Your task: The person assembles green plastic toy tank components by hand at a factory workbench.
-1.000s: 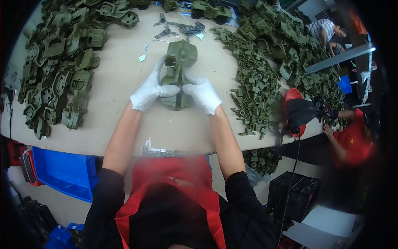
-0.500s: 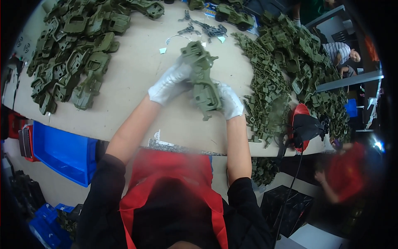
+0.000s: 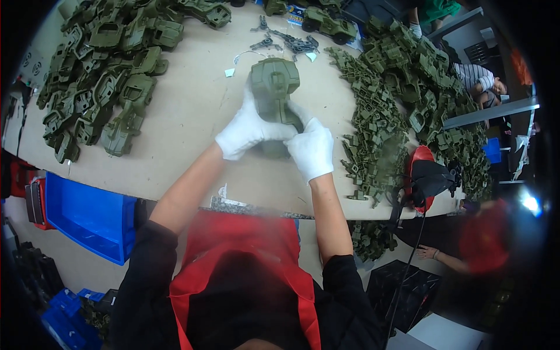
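Observation:
Between my white-gloved hands, above the pale worktable [image 3: 192, 105], is an olive-green plastic toy vehicle body [image 3: 275, 79], its broad end pointing away from me. My left hand [image 3: 248, 129] is wrapped round its left side, thumb laid across the lower part. Closed on its right side and near end is my right hand [image 3: 310, 146], its fingertips close to the left thumb. The gloves hide much of the middle and near end. Beyond it on the table lie small dark grey toy gun parts [image 3: 297, 42].
More green vehicle bodies [image 3: 125, 96] are heaped at the left. Small green parts [image 3: 379, 134] are piled at the right, bordered by larger green pieces [image 3: 408, 76]. A black-and-red device [image 3: 429, 179] stands at the right edge. A blue bin [image 3: 90, 213] sits below left. Co-workers are at the right.
The vehicle body has turned from a slanted side view to its broad end facing up and away. My right hand has moved left, nearer the left one. A co-worker in red has shifted.

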The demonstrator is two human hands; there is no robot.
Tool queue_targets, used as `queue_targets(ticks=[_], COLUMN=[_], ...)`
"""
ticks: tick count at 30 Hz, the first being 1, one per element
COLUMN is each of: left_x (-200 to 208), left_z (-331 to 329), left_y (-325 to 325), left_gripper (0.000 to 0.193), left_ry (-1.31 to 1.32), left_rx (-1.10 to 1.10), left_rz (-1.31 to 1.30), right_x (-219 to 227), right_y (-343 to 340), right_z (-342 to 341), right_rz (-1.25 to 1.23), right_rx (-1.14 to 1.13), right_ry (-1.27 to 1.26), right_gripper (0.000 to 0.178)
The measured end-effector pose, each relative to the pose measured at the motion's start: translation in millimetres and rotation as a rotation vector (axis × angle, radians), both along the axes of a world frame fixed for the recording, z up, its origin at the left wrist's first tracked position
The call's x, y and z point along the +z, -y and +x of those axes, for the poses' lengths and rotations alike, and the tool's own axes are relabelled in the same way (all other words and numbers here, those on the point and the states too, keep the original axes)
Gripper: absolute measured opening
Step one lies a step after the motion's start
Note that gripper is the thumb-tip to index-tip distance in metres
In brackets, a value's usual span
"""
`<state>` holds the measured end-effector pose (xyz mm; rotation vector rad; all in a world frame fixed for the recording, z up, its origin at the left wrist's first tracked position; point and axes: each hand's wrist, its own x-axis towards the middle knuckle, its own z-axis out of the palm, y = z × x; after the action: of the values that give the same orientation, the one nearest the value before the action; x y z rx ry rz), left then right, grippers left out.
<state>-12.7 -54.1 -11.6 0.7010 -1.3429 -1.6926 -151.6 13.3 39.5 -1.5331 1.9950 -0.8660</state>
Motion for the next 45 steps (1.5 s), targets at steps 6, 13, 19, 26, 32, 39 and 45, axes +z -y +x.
queue_targets(ticks=[6,13,19,26,32,39,45], left_x=[32.3,17.9,4.1,22.0,6.3,-4.0,2.3], left_z=[6.1,23.5,6.5,5.2,-18.0,-18.1,-18.2], left_y=[-7.8,7.7,2.7,-11.3,-37.6,-31.7,-44.4], left_gripper=[0.105,0.094,0.092,0.054,0.075,0.06,0.053], left_ry=[0.197,-0.188,-0.606,-0.3,-0.131,-0.142,-0.233], left_rx=[-0.096,-0.294,-0.38,-0.046,-0.34,-0.105,-0.013], left_rz=[-0.045,0.208,0.418,0.423,0.41,0.391,0.271], right_x=[-34.9,-9.7,7.1,9.1,-11.3,19.6,27.0], right_y=[3.8,-0.7,14.1,-39.8,-20.3,-19.1,-42.1], right_z=[-35.2,-88.4,-32.9,-136.7,-133.0,-100.2,-5.8], right_rz=[0.038,0.222,0.087,0.008,0.254,-0.086,-0.294], right_rx=[0.197,0.241,0.044,-0.421,-0.378,-0.535,-0.21], right_ry=[0.167,0.061,-0.268,-0.872,-0.742,-0.263,0.142], right_gripper=[0.062,0.053,0.063,0.022,0.037,0.036,0.021])
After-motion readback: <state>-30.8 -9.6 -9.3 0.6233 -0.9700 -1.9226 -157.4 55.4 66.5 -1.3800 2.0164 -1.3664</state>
